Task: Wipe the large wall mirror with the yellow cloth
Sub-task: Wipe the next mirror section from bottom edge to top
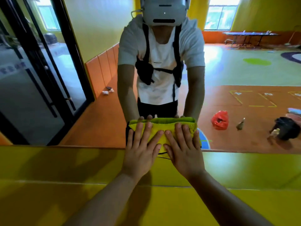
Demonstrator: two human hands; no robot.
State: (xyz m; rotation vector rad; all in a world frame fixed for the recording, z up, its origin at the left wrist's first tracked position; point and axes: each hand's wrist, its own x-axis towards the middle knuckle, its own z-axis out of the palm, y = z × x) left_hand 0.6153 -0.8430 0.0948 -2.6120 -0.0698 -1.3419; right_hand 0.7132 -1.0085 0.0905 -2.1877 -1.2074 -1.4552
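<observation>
Mirror reflects floor digits 4, 2; left hand, right hand press cloth.

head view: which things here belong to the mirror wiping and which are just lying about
In the job: yellow cloth, wall mirror, left hand and right hand, both flat on the cloth.
Lying about, seen reflected on the floor: red plastic bag, black bag, crumpled paper.
</observation>
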